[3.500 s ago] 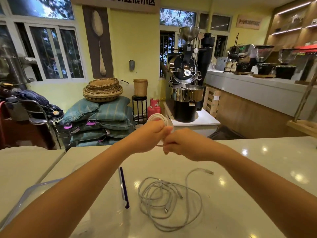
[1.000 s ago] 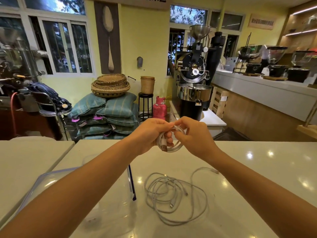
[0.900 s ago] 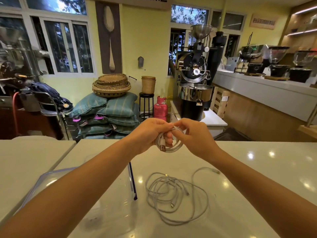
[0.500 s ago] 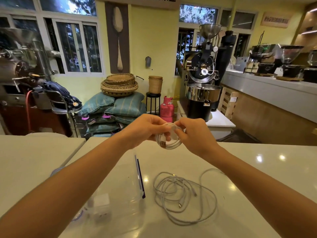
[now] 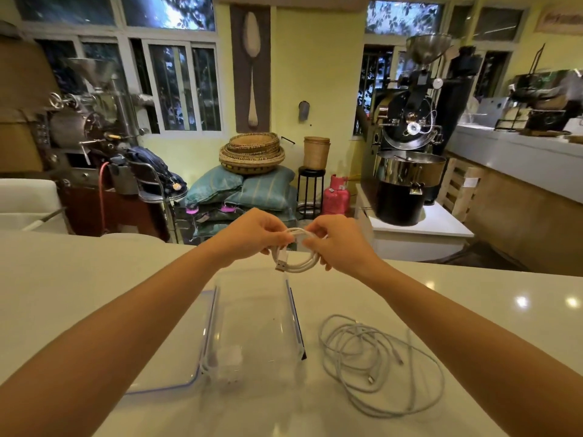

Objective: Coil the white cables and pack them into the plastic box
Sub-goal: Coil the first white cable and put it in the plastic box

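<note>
Both hands hold a small coiled white cable (image 5: pixel 298 264) in the air above the far end of the clear plastic box (image 5: pixel 291 313). My left hand (image 5: pixel 252 236) pinches the coil's top left, and my right hand (image 5: pixel 336 242) grips its right side. A USB plug hangs down from the coil's left. The box stands open on the white table, with a small white block (image 5: pixel 228 357) inside near its front. A loose tangle of white cables (image 5: pixel 375 357) lies on the table to the right of the box.
The box's clear lid (image 5: pixel 176 354) lies flat against its left side. The white table (image 5: pixel 473 310) ends just beyond my hands. Behind it stand coffee roasters (image 5: pixel 410 146), stacked sacks (image 5: pixel 252 193) and a pink gas bottle (image 5: pixel 336 197).
The view has swung left, so the box now sits in the middle under my hands. Both hands keep holding the coil, which now hangs over the box's far end.
</note>
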Demonstrator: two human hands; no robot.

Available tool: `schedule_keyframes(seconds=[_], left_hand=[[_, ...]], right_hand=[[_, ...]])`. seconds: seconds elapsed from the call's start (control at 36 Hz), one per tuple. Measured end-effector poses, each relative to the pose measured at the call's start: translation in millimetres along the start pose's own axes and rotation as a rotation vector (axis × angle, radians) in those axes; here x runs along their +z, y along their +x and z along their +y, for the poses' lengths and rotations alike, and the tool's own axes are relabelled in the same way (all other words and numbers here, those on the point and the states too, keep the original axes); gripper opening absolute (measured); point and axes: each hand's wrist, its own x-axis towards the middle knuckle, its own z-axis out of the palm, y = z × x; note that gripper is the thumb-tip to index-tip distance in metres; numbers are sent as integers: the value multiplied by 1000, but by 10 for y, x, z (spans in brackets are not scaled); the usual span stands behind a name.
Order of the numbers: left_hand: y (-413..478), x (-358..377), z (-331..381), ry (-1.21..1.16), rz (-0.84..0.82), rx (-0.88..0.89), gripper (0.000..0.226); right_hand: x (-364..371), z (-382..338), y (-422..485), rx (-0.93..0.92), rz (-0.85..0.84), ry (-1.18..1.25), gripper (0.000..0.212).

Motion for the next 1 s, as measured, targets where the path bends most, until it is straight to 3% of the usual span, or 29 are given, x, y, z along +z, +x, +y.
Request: schedule_keyframes(seconds=[0.14,0.22,0.31,0.44,0.67,0.83,1.0], left_hand=[[-32,2,-125,476,145,84,22],[-70,45,-176,836,146,41,30],[-73,93,-279,992,121,-32,26],[-56,178,-445,1026,63,-142,19],[-32,219,-755,998,100,-125,23],[9,270,-955,736,163,-225,22],[45,337,-1077,561,80,-367,23]], right_hand=[[258,-15,67,40,-26,9,14],[410,-42,90,42,-65,-1,16],[559,-53,110,57,-91,2,17],[767,-64,134,99,-133,-10,18],[955,-6,237,194,-201,16,7],[1103,89,264,273,-271,28,16],[1290,177,294,356,-357,-26,21]])
